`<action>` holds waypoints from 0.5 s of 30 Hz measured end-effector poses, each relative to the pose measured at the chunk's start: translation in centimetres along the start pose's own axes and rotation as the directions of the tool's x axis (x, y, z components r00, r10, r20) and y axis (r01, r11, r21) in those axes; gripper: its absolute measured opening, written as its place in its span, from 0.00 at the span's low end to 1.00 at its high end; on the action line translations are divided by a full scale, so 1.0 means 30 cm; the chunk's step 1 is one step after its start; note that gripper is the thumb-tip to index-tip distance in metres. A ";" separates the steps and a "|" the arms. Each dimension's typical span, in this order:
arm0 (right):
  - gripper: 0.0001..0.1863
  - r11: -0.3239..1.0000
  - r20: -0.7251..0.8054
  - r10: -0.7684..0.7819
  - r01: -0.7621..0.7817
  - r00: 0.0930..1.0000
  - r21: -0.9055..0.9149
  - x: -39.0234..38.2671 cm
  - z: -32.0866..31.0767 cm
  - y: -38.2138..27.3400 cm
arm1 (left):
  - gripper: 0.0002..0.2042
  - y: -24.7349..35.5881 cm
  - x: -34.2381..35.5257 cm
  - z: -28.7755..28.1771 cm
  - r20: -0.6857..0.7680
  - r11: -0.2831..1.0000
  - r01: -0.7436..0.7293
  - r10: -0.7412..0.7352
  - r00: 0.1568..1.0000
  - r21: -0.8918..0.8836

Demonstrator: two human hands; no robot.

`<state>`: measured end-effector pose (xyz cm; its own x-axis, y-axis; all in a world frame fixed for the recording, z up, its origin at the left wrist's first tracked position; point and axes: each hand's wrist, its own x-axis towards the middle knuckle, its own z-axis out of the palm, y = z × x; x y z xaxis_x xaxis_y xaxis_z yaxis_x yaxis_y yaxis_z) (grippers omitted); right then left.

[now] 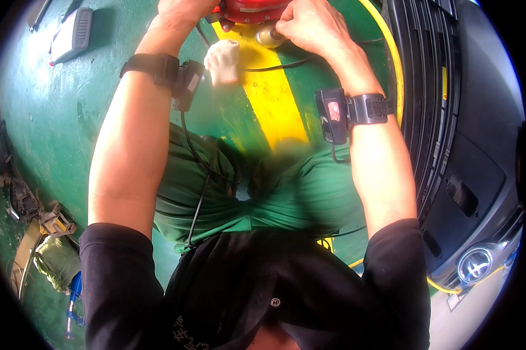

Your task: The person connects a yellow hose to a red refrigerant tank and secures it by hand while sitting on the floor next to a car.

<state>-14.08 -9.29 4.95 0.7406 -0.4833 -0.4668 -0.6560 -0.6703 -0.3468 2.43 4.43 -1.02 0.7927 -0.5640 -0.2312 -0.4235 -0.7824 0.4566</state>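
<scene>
At the top edge of the head view sits a red rounded metal housing, with small bolts along its lower rim. Its upper part is cut off. My right hand is on its right side, curled fingers closed at a short brass-coloured cylindrical fitting beneath the housing. My left hand reaches to the housing's left side, its fingers mostly outside the picture. A crumpled white cloth glove lies on the floor just below the housing.
A yellow stripe crosses the green floor. To the right, a yellow hose curves beside a black car grille with bumper. A grey-white ridged box lies far left; a pale green cloth bundle lies lower left. Thin black cables trail around.
</scene>
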 end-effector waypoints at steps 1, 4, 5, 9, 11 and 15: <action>0.12 1.000 0.023 0.004 -0.004 1.000 -0.009 -0.003 -0.007 -0.008 | 0.14 -0.005 0.003 0.002 -0.001 1.000 0.002 -0.002 1.000 0.001; 0.12 0.997 -0.035 -0.044 0.046 0.998 0.059 -0.025 -0.024 -0.015 | 0.14 -0.006 0.010 0.005 -0.009 1.000 0.012 -0.012 1.000 -0.004; 0.12 0.997 -0.034 -0.044 0.046 0.998 0.059 -0.021 -0.021 -0.018 | 0.14 -0.005 0.011 0.001 0.007 1.000 0.010 -0.010 1.000 -0.019; 0.13 0.999 -0.077 -0.004 0.007 0.997 0.036 -0.002 0.009 -0.002 | 0.14 0.000 0.015 0.005 0.022 1.000 0.018 -0.018 1.000 0.007; 0.13 0.999 -0.086 -0.031 0.034 0.996 0.034 0.002 0.012 0.006 | 0.14 -0.003 0.017 0.009 0.014 1.000 0.019 -0.019 1.000 0.000; 0.13 1.000 0.007 -0.015 0.015 1.000 -0.001 -0.028 -0.024 -0.016 | 0.14 -0.019 0.023 0.016 -0.004 1.000 0.013 -0.013 1.000 0.023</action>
<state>-14.28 -8.97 6.09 0.7490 -0.4697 -0.4672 -0.6451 -0.6778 -0.3527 3.02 4.35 -1.86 0.8001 -0.5524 -0.2339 -0.4226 -0.7957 0.4340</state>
